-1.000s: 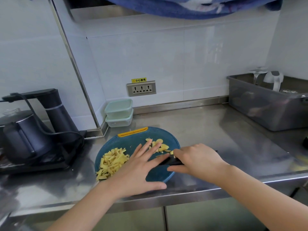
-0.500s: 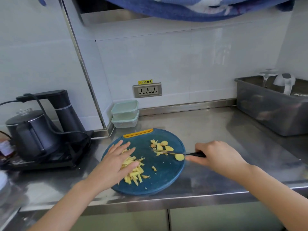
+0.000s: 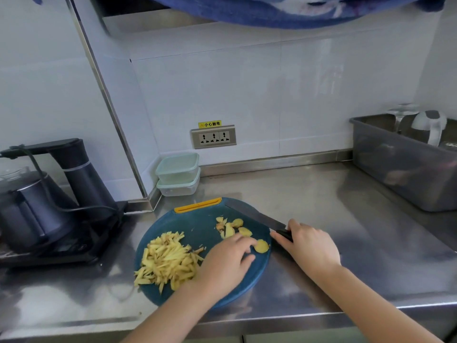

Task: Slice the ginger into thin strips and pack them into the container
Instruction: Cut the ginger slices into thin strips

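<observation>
Slicing partly done, packing unstarted: strips (image 3: 168,261) are lying near-left on the board (image 3: 205,219), uncut slices (image 3: 232,227) far-right beside the loose, empty fingers (image 3: 243,241) of the left hand (image 3: 227,263), while the right hand (image 3: 311,246) is gripping the knife (image 3: 254,215).

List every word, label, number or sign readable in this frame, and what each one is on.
"小心触电": black characters on the yellow sticker on the wall, just above the socket panel.
The small symbol at that sticker's left end: too small to read.
The knife, cutting board, stacked containers and kettle: no text visible.
</observation>
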Motion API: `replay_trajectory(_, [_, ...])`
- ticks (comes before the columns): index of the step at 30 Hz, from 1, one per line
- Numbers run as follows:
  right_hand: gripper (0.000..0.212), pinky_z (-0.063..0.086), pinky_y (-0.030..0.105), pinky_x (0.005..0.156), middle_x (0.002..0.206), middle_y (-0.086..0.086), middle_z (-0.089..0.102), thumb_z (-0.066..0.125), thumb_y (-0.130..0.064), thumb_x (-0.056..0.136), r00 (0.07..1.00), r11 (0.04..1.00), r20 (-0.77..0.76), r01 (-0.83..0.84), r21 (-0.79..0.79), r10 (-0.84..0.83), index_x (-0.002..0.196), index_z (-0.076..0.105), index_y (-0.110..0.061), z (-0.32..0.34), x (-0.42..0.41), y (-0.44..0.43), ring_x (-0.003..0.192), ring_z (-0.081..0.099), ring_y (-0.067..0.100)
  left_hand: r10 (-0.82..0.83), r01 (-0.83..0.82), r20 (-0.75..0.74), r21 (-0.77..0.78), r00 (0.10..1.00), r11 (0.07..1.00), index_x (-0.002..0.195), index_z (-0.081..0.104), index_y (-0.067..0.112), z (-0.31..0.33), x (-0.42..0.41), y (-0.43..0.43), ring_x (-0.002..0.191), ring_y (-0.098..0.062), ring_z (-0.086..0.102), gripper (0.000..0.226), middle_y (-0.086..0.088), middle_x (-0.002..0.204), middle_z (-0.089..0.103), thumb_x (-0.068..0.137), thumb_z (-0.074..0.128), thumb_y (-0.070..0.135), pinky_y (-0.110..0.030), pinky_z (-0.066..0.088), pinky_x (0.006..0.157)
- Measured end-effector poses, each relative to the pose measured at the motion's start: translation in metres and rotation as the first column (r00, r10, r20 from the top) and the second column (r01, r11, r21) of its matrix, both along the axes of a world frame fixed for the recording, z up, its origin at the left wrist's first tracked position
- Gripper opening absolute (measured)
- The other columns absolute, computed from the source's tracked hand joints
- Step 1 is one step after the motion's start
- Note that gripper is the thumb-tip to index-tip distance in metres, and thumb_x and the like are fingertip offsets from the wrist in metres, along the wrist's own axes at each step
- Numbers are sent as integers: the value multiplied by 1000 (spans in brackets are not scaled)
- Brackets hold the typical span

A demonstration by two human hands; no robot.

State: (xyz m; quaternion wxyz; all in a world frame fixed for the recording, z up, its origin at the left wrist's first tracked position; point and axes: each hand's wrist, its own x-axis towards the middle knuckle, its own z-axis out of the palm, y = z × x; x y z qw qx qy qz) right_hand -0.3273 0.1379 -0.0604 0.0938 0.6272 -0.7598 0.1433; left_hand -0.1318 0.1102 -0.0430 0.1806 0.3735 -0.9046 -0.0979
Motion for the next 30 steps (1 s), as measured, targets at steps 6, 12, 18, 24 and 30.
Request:
replay_trajectory(6, [49,36,30,56,82,-4,63,30,-66,92,1000,996,21,-21,-89,23,87,41,-19,-9,-3,-15,75,64,23,66,-64,80,-33,995,997,131,41,32,-8,50,0,67,5,43,36,22,86,41,97,44,20,-11,35,62])
replay_trajectory(12, [50,37,31,56,83,-4,61,30,-68,92,999,996,52,2,-95,3,88,42,-19,-11,-14,-40,76,63,22,177,-178,-22,-30,984,984,123,50,34,13,47,-20,71,3,55,29,21,81,55,95,51,25,-12,42,62])
replay_trajectory(18, [47,40,31,55,79,-6,60,37,-66,90,990,989,139,17,-149,4,87,44,-20,-12,-21,-43,73,62,22,235,-235,10,116,972,965,129,58,20,19,-6,-76,99,-7,59,34,5,116,65,95,53,20,-19,43,90])
replay_trajectory(24, [48,35,29,56,80,-7,58,35,-69,89,990,991,116,-60,-121,74,87,42,-22,-11,-22,-39,74,61,19,237,-265,128,279,963,923,116,65,15,17,-19,-102,81,-8,59,36,1,98,68,82,74,24,-18,45,70])
replay_trajectory(30, [47,40,29,56,79,-6,62,37,-69,88,988,983,125,-68,-168,90,87,44,-22,-10,-21,-38,72,61,19,239,-258,108,230,965,938,96,67,27,12,-12,-99,92,-8,59,12,15,89,60,85,68,30,-35,47,90])
